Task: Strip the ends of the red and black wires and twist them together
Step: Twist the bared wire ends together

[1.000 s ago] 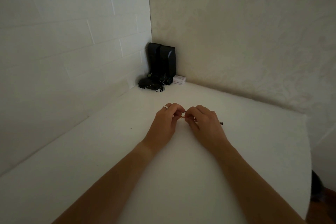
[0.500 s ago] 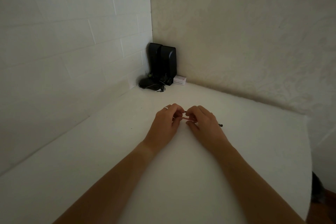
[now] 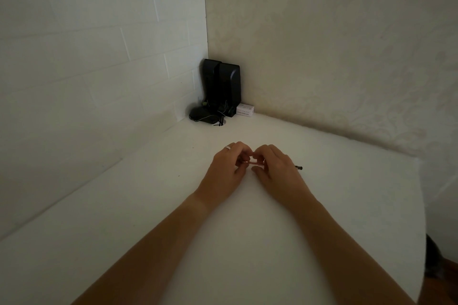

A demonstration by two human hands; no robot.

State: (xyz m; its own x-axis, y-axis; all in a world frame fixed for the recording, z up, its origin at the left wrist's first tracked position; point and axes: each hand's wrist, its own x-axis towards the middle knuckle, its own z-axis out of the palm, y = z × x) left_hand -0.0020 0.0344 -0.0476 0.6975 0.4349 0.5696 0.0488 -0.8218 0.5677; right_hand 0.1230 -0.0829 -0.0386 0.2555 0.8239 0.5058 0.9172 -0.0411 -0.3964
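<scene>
My left hand (image 3: 226, 168) and my right hand (image 3: 276, 171) meet fingertip to fingertip over the middle of the white table (image 3: 148, 218). Between the fingers shows a short stretch of red wire (image 3: 253, 162), pinched from both sides. A black wire end (image 3: 298, 167) sticks out to the right from behind my right hand and lies just above the tabletop. The joint of the two wires is hidden by my fingers. A ring sits on a finger of my left hand.
Two black speakers (image 3: 224, 86) stand in the far corner with a black mouse and cables (image 3: 204, 116) in front. A small white box (image 3: 245, 110) lies beside them. The table's rounded edge (image 3: 421, 205) runs down the right.
The fingertips have shifted slightly around the red wire, and both hands have stayed in the same place on the table.
</scene>
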